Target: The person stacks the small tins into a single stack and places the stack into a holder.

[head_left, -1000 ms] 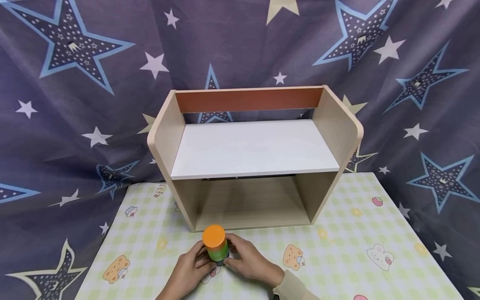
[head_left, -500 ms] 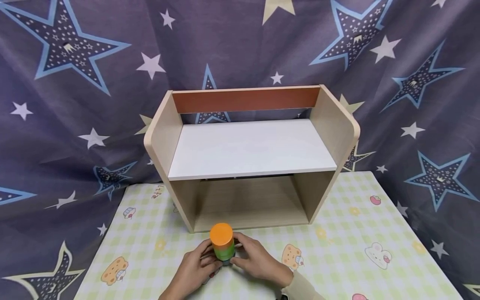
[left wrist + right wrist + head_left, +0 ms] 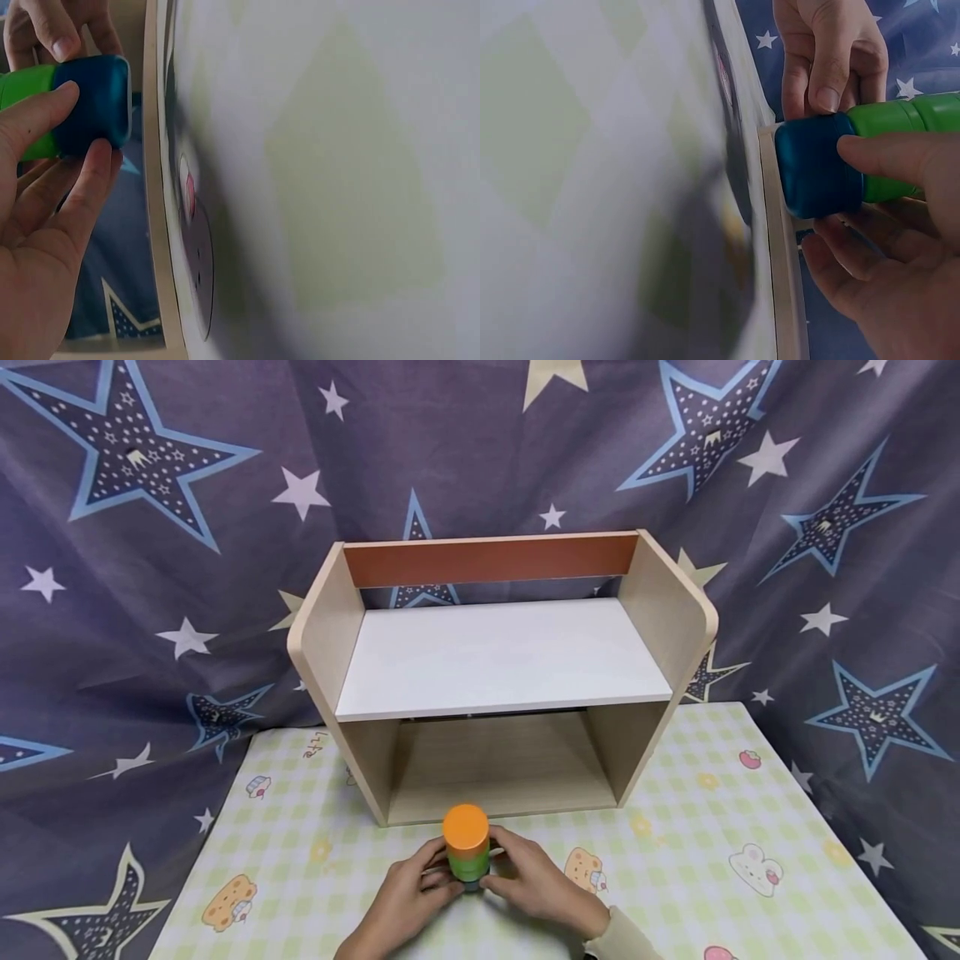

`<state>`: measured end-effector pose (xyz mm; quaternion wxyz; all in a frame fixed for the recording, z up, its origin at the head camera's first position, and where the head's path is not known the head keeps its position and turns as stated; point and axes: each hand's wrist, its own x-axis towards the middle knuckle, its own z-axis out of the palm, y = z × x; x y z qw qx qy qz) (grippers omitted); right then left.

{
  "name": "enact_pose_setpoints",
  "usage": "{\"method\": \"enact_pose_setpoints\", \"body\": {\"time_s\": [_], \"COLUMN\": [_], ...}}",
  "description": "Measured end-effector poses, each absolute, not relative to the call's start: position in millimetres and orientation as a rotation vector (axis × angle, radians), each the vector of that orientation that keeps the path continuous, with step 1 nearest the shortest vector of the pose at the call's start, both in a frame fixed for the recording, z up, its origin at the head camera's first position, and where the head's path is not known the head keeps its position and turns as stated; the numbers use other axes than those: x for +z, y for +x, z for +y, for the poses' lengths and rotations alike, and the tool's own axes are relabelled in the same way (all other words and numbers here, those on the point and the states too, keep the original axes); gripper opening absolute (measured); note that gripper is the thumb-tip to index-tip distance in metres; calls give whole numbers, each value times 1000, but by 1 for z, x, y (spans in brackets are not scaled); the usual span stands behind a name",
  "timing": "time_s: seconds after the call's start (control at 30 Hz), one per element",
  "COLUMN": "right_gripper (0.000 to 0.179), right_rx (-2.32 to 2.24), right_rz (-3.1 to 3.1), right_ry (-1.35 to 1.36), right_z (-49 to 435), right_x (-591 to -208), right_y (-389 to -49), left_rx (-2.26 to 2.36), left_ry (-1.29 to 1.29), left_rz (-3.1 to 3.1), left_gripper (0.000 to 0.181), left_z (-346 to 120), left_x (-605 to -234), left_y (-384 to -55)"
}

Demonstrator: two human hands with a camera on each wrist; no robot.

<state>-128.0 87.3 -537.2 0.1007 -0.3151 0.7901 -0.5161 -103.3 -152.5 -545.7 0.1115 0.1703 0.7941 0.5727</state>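
In the head view, an upright cylinder [image 3: 467, 831] has an orange top, a green middle and a dark blue base. My left hand [image 3: 408, 893] grips its left side and my right hand [image 3: 536, 881] its right side, both low down. The left wrist view shows the blue base [image 3: 94, 97] held a little apart from the tablecloth, the left thumb [image 3: 56, 105] pressing across it. From the right wrist, the right thumb [image 3: 877, 154] lies where the green meets the blue [image 3: 821, 165]. The cylinder's exact kind is unclear.
Just behind the hands stands a wooden shelf unit [image 3: 495, 768] with a white upper board [image 3: 502, 656] and a reddish-brown back rail [image 3: 495, 562]. The table has a green-and-white checked cloth [image 3: 675, 877]. A star-patterned curtain [image 3: 225, 610] hangs behind.
Both hands have carried the cylinder to the right in front of the shelf unit, holding it the same way. The head view has swung slightly, shifting the background left.
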Motion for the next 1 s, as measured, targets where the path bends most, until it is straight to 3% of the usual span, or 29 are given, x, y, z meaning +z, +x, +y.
{"method": "enact_pose_setpoints", "body": {"time_s": [1.0], "right_gripper": [60], "right_rx": [-1521], "right_rz": [2438], "right_ry": [-794], "right_z": [129], "right_x": [-538], "right_y": [-122], "left_rx": [1707], "left_ry": [636], "left_rz": [2319], "left_gripper": [61], "left_z": [-111], "left_x": [-550], "left_y": [-113]}}
